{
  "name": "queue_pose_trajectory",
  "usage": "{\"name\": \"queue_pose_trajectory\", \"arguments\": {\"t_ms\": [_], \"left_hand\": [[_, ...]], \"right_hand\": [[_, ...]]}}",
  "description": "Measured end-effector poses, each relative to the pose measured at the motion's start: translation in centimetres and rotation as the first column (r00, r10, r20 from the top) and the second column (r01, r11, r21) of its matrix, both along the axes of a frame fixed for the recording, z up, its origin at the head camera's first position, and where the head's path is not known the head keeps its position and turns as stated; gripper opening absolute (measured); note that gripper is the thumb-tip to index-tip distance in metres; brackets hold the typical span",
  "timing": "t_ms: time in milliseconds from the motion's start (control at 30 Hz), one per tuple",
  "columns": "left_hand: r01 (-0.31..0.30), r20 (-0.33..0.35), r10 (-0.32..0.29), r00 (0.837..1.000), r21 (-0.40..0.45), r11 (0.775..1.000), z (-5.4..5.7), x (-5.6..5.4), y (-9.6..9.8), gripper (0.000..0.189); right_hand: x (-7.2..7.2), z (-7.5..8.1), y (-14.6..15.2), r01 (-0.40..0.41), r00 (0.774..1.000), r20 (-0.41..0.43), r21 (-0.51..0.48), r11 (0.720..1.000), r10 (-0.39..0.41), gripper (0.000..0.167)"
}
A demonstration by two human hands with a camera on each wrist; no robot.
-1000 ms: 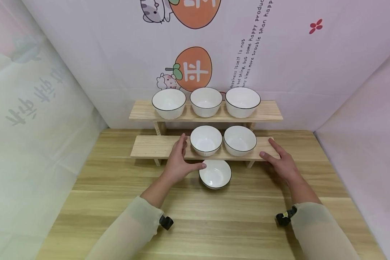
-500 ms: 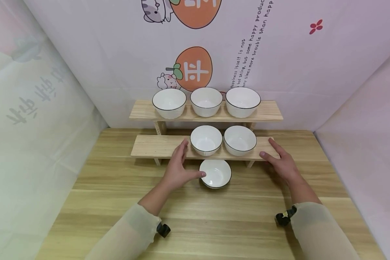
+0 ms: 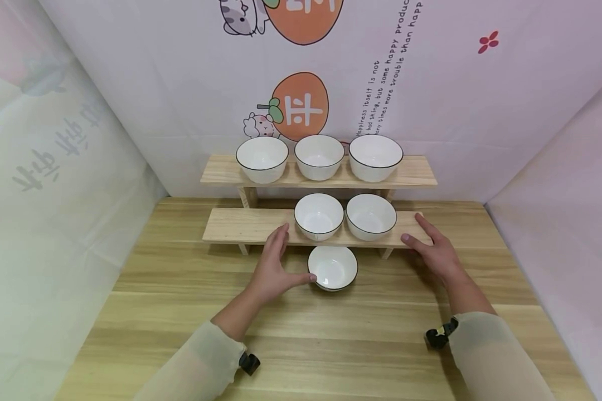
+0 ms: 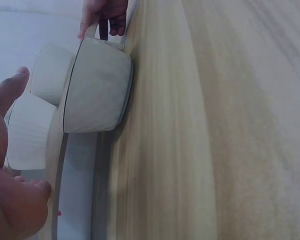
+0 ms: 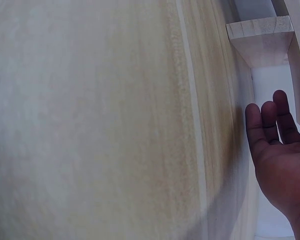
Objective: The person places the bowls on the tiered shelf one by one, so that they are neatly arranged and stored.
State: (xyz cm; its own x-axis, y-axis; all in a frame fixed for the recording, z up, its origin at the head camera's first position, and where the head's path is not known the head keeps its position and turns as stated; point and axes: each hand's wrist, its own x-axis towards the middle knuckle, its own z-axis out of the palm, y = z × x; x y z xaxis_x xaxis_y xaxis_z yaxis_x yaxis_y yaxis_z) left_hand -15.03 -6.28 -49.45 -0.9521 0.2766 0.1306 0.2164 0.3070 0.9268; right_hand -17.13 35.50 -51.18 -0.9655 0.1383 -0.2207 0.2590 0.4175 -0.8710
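Note:
My left hand [image 3: 273, 273] is spread, its thumb overlapping the left rim of a white, dark-rimmed bowl [image 3: 333, 270] on the table. Its other fingertips reach the front edge of the lower wooden shelf [image 3: 241, 225]. In the left wrist view, the thumb [image 4: 12, 90] stands apart from that bowl [image 4: 97, 87]. At the shelf's right end, my right hand [image 3: 438, 256] rests thumb and index finger on the board. Three straight fingers [image 5: 267, 125] show below the board in the right wrist view. Two matching bowls, one left [image 3: 319, 217] and one right [image 3: 371, 217], sit side by side on this shelf.
Behind, the upper shelf [image 3: 418, 171] carries three white bowls, at left [image 3: 262, 160], middle [image 3: 319, 158] and right [image 3: 375, 159]. The rack stands on a wood-grain table [image 3: 341, 345], with printed white cloth [image 3: 180, 83] at the back and sides.
My left hand has drawn back slightly toward me, its fingers moving away from the left bowl on the lower shelf. My right hand and the bowls stay in place.

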Motion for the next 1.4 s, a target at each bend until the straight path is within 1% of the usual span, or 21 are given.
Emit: {"name": "queue_pose_trajectory", "arguments": {"t_ms": [67, 233, 300, 567, 833, 1033, 1267, 1400], "left_hand": [[-0.002, -0.009, 0.002, 1.000, -0.004, 1.000, -0.2, 0.1, 0.0, 0.132], [-0.017, -0.032, 0.017, 0.999, -0.014, 1.000, -0.4, 0.4, 0.0, 0.127], [-0.023, -0.031, 0.023, 0.999, -0.018, 1.000, -0.5, 0.5, 0.0, 0.126], [-0.009, -0.003, 0.009, 1.000, -0.048, 0.999, -1.4, 1.0, 0.2, 0.122], [-0.005, -0.007, 0.005, 1.000, -0.082, 0.997, -1.8, 1.4, 0.9, 0.115], [0.013, 0.041, -0.008, 0.999, -0.128, 0.992, -2.2, 1.8, 1.5, 0.118], [0.022, 0.098, -0.003, 0.995, -0.202, 0.979, -3.0, 1.8, 2.3, 0.124], [0.021, 0.121, 0.004, 0.993, -0.206, 0.978, -3.5, 1.8, 2.9, 0.129]], "right_hand": [[0.0, 0.0, 0.0, 0.001, 1.000, -0.002, -0.004, 1.000, -0.001, 0.099], [0.0, 0.0, -0.1, 0.000, 1.000, -0.008, -0.008, 1.000, 0.000, 0.099], [0.0, 0.0, 0.0, 0.000, 1.000, -0.010, -0.008, 1.000, 0.000, 0.099], [0.0, 0.0, 0.0, 0.003, 1.000, -0.003, -0.022, 1.000, -0.003, 0.097], [0.1, 0.0, 0.0, -0.010, 1.000, -0.003, -0.018, 1.000, 0.010, 0.097], [0.0, -0.2, 0.0, -0.014, 1.000, -0.004, -0.012, 1.000, 0.014, 0.099], [0.0, -0.1, -0.1, -0.003, 1.000, -0.002, -0.016, 1.000, 0.003, 0.099], [0.0, -0.1, -0.1, -0.003, 1.000, -0.002, -0.010, 1.000, 0.003, 0.099]]}}
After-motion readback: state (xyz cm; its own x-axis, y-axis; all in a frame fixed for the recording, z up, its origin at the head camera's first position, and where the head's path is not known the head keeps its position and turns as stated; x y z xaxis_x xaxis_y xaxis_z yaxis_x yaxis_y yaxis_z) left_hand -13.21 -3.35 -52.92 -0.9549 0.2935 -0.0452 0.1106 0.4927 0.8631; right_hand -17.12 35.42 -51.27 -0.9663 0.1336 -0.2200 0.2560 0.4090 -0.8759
